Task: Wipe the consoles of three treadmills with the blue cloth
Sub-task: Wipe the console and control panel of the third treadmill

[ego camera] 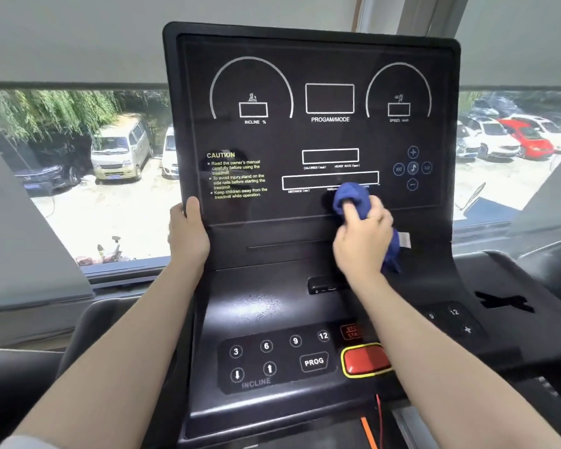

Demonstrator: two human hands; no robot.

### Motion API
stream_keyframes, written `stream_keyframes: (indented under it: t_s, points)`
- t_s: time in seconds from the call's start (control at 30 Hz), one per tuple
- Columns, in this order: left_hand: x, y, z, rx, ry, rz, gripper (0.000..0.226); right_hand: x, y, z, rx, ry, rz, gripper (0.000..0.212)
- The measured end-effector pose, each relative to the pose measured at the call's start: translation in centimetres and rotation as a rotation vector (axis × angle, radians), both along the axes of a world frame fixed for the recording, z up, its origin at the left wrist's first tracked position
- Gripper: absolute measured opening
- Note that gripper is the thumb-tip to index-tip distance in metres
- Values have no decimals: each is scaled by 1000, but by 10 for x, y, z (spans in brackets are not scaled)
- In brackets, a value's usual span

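Note:
A black treadmill console (pixel 311 137) stands upright in front of me, with white dial outlines and yellow caution text. My right hand (pixel 363 241) grips a bunched blue cloth (pixel 352 197) and presses it against the lower middle of the display panel, just under the long distance window. A tail of the cloth hangs down behind my right wrist. My left hand (pixel 188 231) holds the console's left edge, thumb on the front face and fingers wrapped behind it.
Below the display lies a button deck (pixel 272 361) with number keys, a PROG key and a red stop button (pixel 365 359) ringed in yellow. An orange cord (pixel 370 432) hangs at the bottom. A window behind shows parked cars. Grey handrails flank both sides.

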State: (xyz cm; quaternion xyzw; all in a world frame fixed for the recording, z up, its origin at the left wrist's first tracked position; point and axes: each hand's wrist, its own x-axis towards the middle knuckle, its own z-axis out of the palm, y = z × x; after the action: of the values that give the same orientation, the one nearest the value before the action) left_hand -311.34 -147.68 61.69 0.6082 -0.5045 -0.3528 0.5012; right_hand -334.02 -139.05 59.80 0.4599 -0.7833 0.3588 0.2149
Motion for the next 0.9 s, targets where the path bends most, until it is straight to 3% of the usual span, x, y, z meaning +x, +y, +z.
stream_keyframes:
  t_s: [0.1,0.23,0.33,0.47,0.6,0.73,0.9]
  points:
    - [-15,10,0,-101,-196,205,48,28,1,-13,59,243,271,42]
    - [-46,37,-12,-84,-308,231,60,16,-1,-8,114,419,475,39]
    - [-71,55,-17,-141,-389,217,70,-30,-2,0,131,418,460,40]
    - [-94,66,-26,-154,-493,168,76,-115,14,7,126,250,249,45]
    - [-117,77,-30,-66,-420,199,85,-166,32,6,143,17,23,52]
    - [-149,90,-27,-24,-277,250,95,-140,29,7,157,-86,-49,51]
    - [-184,93,-29,3,-249,224,114,-105,30,-12,171,284,349,34]
